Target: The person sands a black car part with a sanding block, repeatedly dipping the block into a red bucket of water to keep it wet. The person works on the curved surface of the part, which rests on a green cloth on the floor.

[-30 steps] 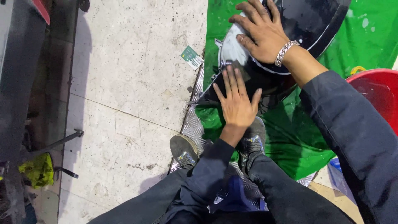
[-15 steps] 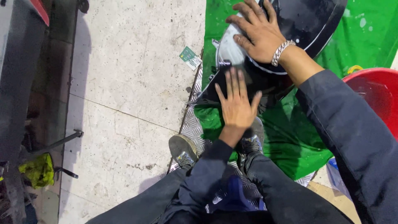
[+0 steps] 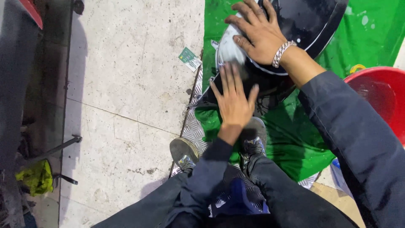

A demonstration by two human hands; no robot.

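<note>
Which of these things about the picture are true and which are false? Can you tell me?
1. Both hands are on the black panel. True: the left hand lies flat on its lower part, and the right hand rests higher up.
2. The right wrist wears a silver bracelet. True.
3. The cloth under the panel is blue. False: it is green.
4. The red tub is on the left side of the picture. False: it sits at the right edge.
5. The left hand's fingers are curled into a fist. False: they are spread out flat.
</note>
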